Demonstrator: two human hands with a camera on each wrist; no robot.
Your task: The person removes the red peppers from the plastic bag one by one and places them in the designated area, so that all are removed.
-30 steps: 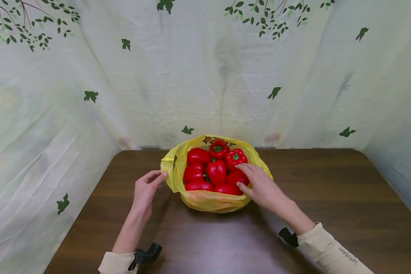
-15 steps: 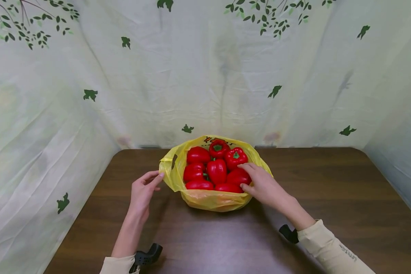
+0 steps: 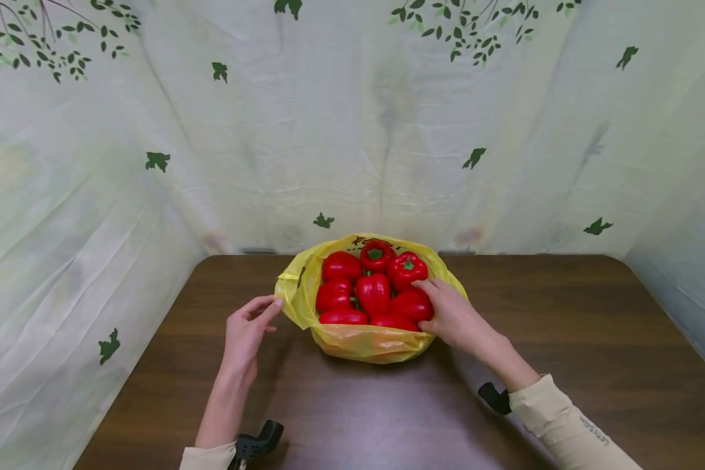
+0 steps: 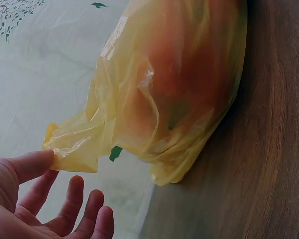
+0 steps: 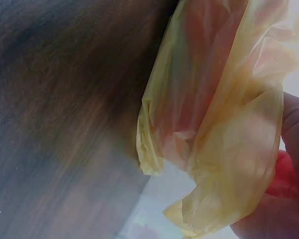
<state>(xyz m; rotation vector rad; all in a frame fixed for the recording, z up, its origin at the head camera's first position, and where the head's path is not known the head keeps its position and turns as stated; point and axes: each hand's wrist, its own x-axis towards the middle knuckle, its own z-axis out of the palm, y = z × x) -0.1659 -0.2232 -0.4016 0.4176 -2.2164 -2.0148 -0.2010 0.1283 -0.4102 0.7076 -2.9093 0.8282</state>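
Note:
A yellow plastic bag [image 3: 367, 344] sits open-mouthed at the middle of the table, holding several red bell peppers [image 3: 373, 294]. At the bag's left side, my left hand [image 3: 248, 336] pinches its rim between thumb and index finger; in the left wrist view the other fingers of this left hand [image 4: 65, 204] are spread loosely below. My right hand [image 3: 455, 316] reaches over the right rim, its thumb and fingers gripping the rightmost bell pepper [image 3: 411, 305]. In the right wrist view, red shows between the thumb and fingers of the right hand [image 5: 294, 139], partly hidden by the bag [image 5: 234, 154].
A brown wooden table [image 3: 564, 326] carries the bag near its far edge. Behind and beside it hangs a pale curtain [image 3: 329, 130] with green leaf prints. Black wrist mounts [image 3: 258, 440] stick out from the beige sleeves [image 3: 564, 418].
My right thumb and fingers have come in around the rightmost pepper, and the hand sits a little further right. The left hand keeps its pinch on the bag's rim, nearly still.

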